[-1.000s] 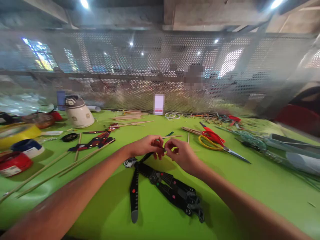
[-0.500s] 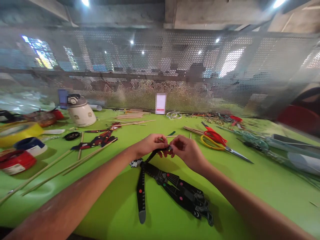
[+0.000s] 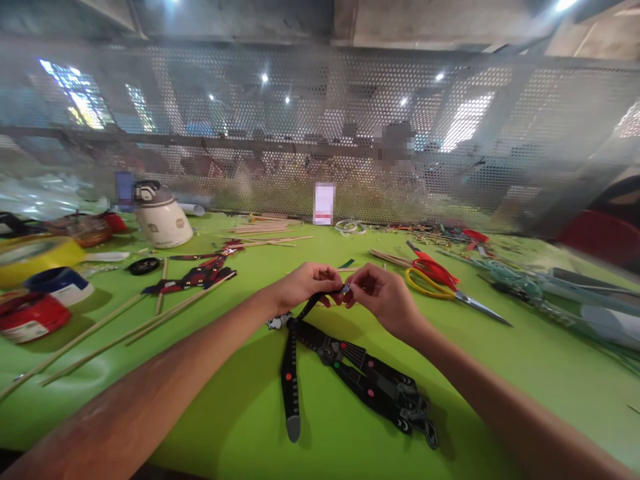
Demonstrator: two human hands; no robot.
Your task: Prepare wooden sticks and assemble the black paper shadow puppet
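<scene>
A black jointed paper puppet [image 3: 350, 367] with coloured dots lies flat on the green table [image 3: 500, 373], its small white head at the left. One thin black limb is lifted from it toward my hands. My left hand [image 3: 305, 283] pinches that limb's raised end. My right hand [image 3: 383, 297] meets it fingertip to fingertip at the same end, pinching a tiny piece there that is too small to name.
Red and yellow scissors [image 3: 440, 280] lie right of my hands. A second dark red puppet [image 3: 200, 273] and long bamboo sticks [image 3: 125, 327] lie to the left. Tape rolls [image 3: 30, 313] sit at the far left, a white pot [image 3: 160, 217] behind them. A mesh screen backs the table.
My hands have stayed together at the limb's end and lifted it slightly. The view has shifted, so the puppet appears a little further right and lower.
</scene>
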